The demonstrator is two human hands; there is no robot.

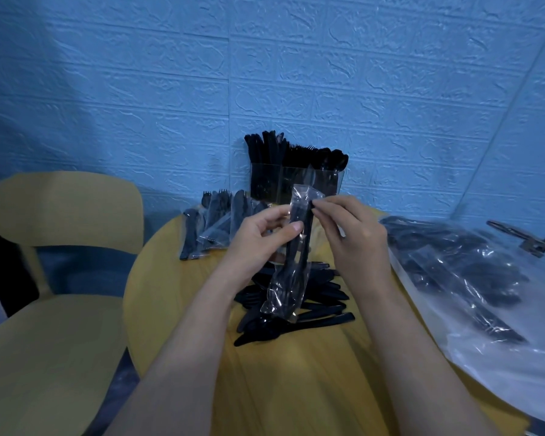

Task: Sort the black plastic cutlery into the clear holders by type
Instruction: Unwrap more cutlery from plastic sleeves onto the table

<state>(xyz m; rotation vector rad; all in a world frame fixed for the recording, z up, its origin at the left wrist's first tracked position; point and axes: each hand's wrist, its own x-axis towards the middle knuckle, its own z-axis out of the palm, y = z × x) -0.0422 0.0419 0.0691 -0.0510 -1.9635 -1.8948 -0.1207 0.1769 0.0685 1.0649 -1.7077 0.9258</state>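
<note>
Blue embossed wall panels are filling the background behind your round yellow table, with a yellow chair sitting off its left edge. Toward the back left edge, a fan of wrapped cutlery packets is lying flat, and just behind the middle, against the wall, the clear holders are standing upright, already crowded with black knives, forks and spoons. Your left hand is gripping one clear sleeve around its middle, thumb across the front, holding it upright above the loose pile of unwrapped pieces lying at the table's centre. Your right hand is pinching the sleeve's top edge between fingertips, so you seem to be opening this packet. Next you are probably needing to tear or peel that top open, draw the black pieces out and drop each into its matching holder. Along the right edge, a large plastic bag of more cutlery is slumping, with a metal stand beyond it.
</note>
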